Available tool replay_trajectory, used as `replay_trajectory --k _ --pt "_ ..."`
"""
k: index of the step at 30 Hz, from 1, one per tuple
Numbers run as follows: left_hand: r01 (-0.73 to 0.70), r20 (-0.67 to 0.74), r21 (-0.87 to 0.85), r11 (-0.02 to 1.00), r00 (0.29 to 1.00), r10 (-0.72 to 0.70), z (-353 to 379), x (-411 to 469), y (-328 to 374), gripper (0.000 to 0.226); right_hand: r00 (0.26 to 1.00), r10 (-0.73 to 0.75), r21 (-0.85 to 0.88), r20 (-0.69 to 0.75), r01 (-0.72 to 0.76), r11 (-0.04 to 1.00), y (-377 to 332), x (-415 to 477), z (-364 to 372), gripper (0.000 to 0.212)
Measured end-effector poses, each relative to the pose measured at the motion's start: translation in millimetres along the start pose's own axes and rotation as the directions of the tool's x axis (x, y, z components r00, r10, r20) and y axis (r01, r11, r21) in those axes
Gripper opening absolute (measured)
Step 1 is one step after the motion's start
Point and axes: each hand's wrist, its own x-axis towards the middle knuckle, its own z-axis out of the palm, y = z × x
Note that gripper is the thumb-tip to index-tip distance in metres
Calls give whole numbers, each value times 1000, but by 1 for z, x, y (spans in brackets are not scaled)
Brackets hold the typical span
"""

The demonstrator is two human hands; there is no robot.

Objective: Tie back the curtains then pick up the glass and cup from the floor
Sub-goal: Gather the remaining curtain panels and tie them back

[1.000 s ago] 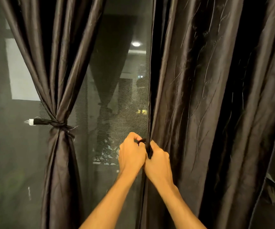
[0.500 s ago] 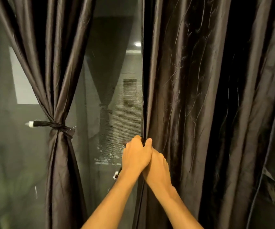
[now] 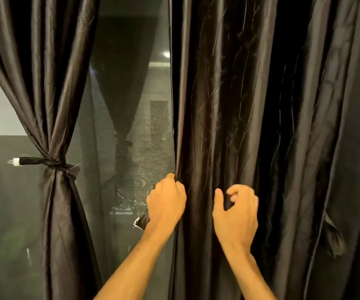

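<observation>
- Moved since half a second ago: right hand (image 3: 237, 211) has left the left hand (image 3: 166, 202), which it then touched at the curtain edge, and now sits well apart to the right, in front of the cloth folds.
- Right curtain (image 3: 228, 105): dark, glossy, hanging loose and untied; its inner edge runs straight down to the left hand.
- Left hand: fingers curled round that inner edge, gripping it, knuckles toward the camera.
- Dark strip (image 3: 141, 221): frayed pale end showing just below the left hand, on the window side.
- Right hand: thumb out, fingers half curled against the right curtain; whether a fold is pinched cannot be told.
- Left curtain (image 3: 51, 83): gathered at mid-height, bound by a tie-back (image 3: 51, 163) that runs left to a white-tipped peg (image 3: 14, 162).
- Window (image 3: 131, 126): dark pane between the two curtains, showing reflections.
</observation>
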Motion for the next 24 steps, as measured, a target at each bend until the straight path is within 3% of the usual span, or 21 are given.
replay_trajectory --k 3,5,9,15,24 --pt "-34 -15 -3 999 999 34 4 -5 3 23 992 60 -54 -111 -66 996 13 8 -7 40" --pt "-48 -33 -2 999 998 48 7 -7 7 24 992 79 -45 -94 -83 996 18 10 -10 46" --pt "-63 -43 0 998 997 63 15 -9 15 21 981 171 41 94 -175 984 19 12 -12 43" --pt "-102 -19 21 995 995 103 19 -11 22 20 973 64 -61 222 -52 997 13 13 -9 33" --pt "-115 141 -89 989 982 127 20 -12 39 14 797 6 -16 604 5 1000 -5 21 8 29"
